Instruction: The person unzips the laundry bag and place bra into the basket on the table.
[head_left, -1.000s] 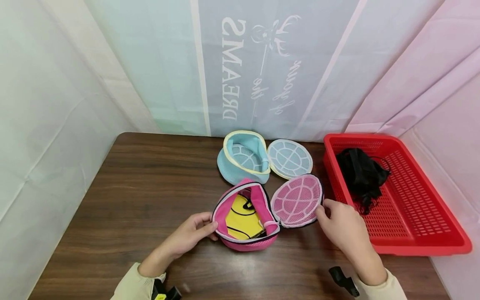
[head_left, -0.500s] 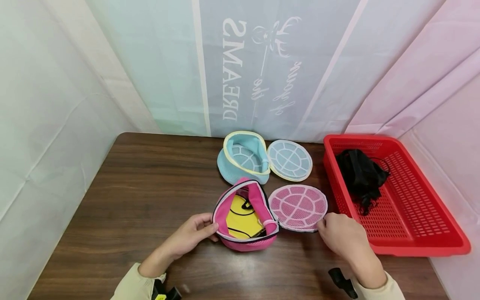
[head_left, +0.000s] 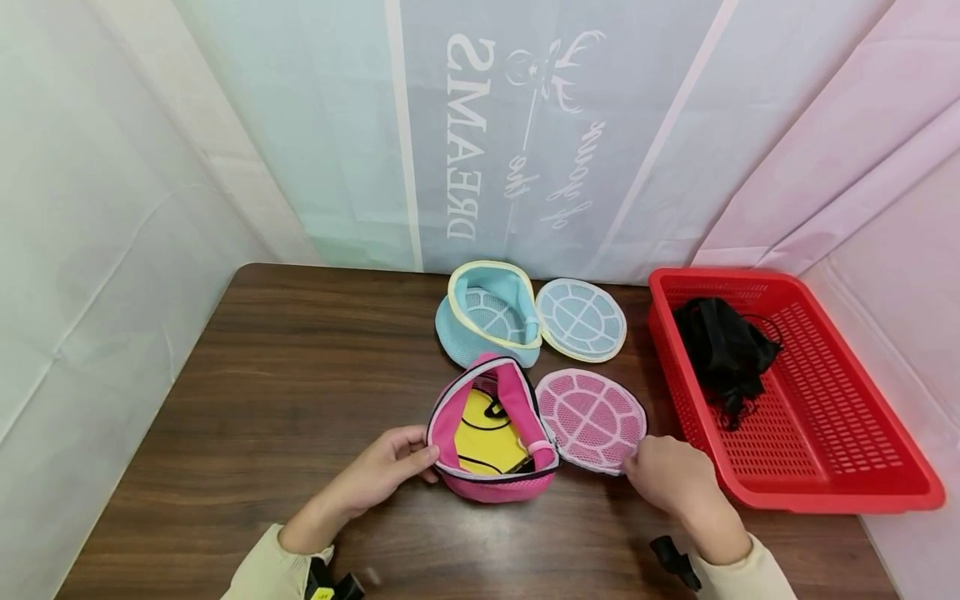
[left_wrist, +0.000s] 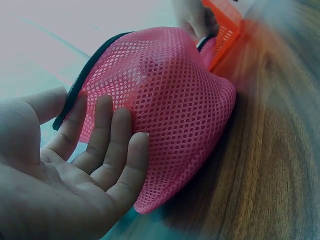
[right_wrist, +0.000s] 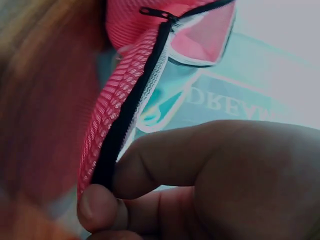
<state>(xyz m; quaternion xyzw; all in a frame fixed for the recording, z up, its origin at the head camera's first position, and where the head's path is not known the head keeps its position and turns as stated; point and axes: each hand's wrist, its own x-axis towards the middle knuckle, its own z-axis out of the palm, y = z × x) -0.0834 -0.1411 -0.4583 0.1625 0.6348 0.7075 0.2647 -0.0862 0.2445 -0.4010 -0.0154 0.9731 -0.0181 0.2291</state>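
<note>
A pink mesh laundry bag (head_left: 491, 490) stands unzipped on the table, with a yellow item marked with black lines (head_left: 487, 433) inside. My left hand (head_left: 386, 467) pinches the bag's rim on its left side; in the left wrist view the thumb and index finger meet at the black zipper edge (left_wrist: 80, 82), the other fingers along the mesh. The bag's round lid (head_left: 592, 417) lies folded out to the right. Its near right edge is pinched by my right hand (head_left: 671, 475) between thumb and fingers. A zipper pull (right_wrist: 155, 12) hangs near the hinge in the right wrist view.
Behind the pink bag stands a light blue mesh bag (head_left: 450, 333) with yellow trim, its lid (head_left: 581, 321) laid out to the right. A red plastic basket (head_left: 825, 496) at the right holds a black fabric bundle (head_left: 723, 346). A printed curtain (head_left: 337, 125) hangs behind the table.
The pink lid has come down from a tilted position to lie flatter, its edge swinging toward me. My right hand has moved nearer and slightly left with it; the left hand has barely moved.
</note>
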